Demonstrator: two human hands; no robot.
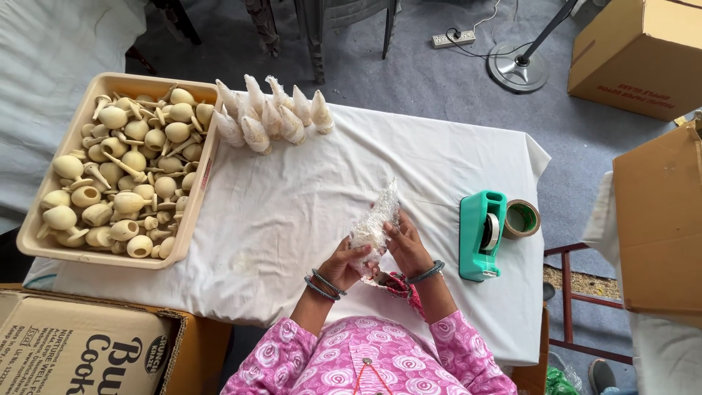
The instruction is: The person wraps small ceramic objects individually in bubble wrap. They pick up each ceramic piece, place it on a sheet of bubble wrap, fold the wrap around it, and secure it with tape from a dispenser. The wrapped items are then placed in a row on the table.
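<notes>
both hands, left hand (342,265) and right hand (406,247), are grasping a bubble-wrapped piece (374,223) above the white tablecloth (292,205). wrapping is seemingly nearing completion; sealing is likely calling for the green tape dispenser (480,235) just beside.

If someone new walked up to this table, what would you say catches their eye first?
Probably the beige tray at the table's left edge, heaped with pale, unpainted gourd-shaped pieces. Next, in the middle of the white cloth, the left hand and right hand together grip a bubble-wrapped piece. A cluster of wrapped pieces lies at the far edge, a green tape dispenser at the right.
</notes>
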